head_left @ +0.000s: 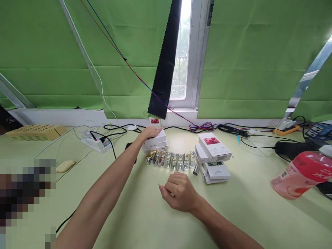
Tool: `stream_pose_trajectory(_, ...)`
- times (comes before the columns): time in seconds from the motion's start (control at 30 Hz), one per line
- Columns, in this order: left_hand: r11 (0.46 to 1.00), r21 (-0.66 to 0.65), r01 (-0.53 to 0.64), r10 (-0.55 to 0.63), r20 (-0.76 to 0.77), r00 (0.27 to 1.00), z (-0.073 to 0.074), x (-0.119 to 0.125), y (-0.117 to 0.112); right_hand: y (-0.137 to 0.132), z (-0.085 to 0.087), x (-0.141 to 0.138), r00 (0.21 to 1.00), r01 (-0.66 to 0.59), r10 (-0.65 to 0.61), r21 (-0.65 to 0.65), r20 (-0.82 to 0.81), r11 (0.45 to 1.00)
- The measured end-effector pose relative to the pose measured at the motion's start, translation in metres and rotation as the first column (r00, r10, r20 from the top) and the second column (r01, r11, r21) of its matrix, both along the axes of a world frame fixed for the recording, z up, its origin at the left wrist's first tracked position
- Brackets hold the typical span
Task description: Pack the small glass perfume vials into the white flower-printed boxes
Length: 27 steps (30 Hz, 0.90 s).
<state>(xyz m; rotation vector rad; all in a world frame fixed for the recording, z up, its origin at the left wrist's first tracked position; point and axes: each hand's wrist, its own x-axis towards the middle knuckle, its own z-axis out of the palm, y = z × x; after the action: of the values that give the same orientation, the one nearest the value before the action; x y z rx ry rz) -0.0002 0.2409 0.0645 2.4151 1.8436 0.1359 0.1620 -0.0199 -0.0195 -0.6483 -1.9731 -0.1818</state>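
Observation:
My left hand (151,132) reaches far across the table and rests palm-down on a stack of white boxes (155,142), fingers laid over the top box. My right hand (178,192) hovers loosely curled over the table, nearer to me, with nothing visible in it. Between the two hands lies a row of several small glass bottles (171,160) with gold and silver caps. To the right of the row sits another pile of white boxes (214,157), the top one with a red picture.
A white power strip (95,142) with cables lies at the left, beside flat yellow boxes (36,132). A pink bottle (302,174) lies tipped at the right. Black cables and a yellow meter (285,128) run along the back edge under the green curtain.

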Motion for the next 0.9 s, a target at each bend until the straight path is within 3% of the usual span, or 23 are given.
stream_pose_trajectory(0.17, 0.998, -0.065, 0.016, -0.019, -0.059, 0.998, -0.002, 0.012, 0.000, 0.000, -0.002, 0.000, 1.000, -0.005, 0.005, -0.013, 0.007, 1.000)
stream_pose_trajectory(0.6, 0.994, -0.043, 0.103, -0.105, -0.043, 0.994, -0.002, 0.031, -0.005, 0.002, -0.005, 0.001, 1.000, -0.006, 0.006, -0.057, 0.006, 0.998)
stream_pose_trajectory(0.77, 0.981, 0.129, 0.145, -0.152, 0.041, 0.988, -0.004, 0.032, -0.016, 0.005, -0.014, 0.001, 0.999, -0.020, 0.025, -0.146, 0.030, 0.989)
stream_pose_trajectory(0.9, 0.916, 0.381, 0.129, -0.194, 0.137, 0.971, -0.001, 0.038, -0.038, 0.008, -0.023, 0.000, 0.998, -0.034, 0.048, -0.253, 0.049, 0.967)
